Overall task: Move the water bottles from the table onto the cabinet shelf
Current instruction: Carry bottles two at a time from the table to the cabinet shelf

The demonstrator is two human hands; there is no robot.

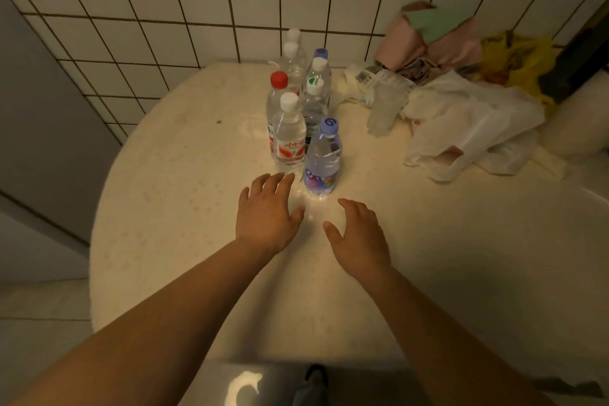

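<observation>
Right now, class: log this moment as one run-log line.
left hand: open, empty | right hand: open, empty | nearest: purple-capped bottle, upright | bottles: all on table | shelf: not in view

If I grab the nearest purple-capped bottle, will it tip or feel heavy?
The purple-capped bottle looks full, so probably heavy for its size. It is tall and narrow, so a high push may tip it into the red-labelled bottle beside it.

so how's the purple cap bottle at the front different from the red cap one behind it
The purple-cap bottle stands nearest the hands, with a purple patterned label; the red-cap bottle stands further back on the left, partly hidden by a white-cap bottle. The purple-cap bottle is in full view; only the red-cap bottle's top shows clearly. Both are clear, upright, capped and untouched.
</observation>
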